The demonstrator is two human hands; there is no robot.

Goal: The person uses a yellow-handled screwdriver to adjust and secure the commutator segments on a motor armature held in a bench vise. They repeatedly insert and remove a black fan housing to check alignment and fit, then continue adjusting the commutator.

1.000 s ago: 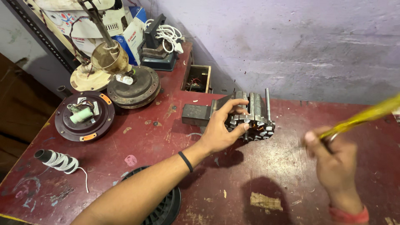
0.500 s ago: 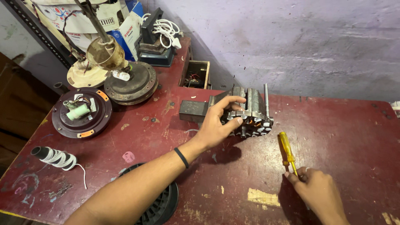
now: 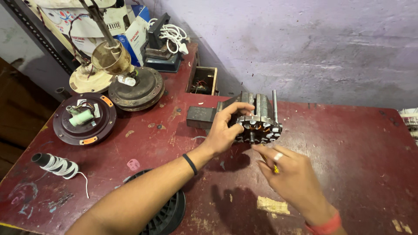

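Left hand: your left hand (image 3: 224, 130) gripped the fan motor stator (image 3: 257, 118) from its left side, fingers curled over the top edge and thumb under; it kept that grip through the last second.
Right hand: your right hand (image 3: 291, 177) had come in from the far right, where it was waving the tool a second ago, to just below the stator; fingers narrow, closed on the yellow screwdriver (image 3: 275, 168), of which only a sliver of handle showed past the ringed finger.
Stator: stood on edge on the red workbench (image 3: 357, 143) near the wall, copper windings facing you, its shaft (image 3: 274, 102) pointing up; it had not shifted.
What changed: the screwdriver went from raised in the air, to lying low by the bench, to tip near the windings; I judge the tool had just been brought to bear on the stator.
Around: a dark metal block (image 3: 201, 116) touching behind your left hand; fan housings (image 3: 85, 118) well apart on the left; a wire spool (image 3: 56, 164) near the bench edge.
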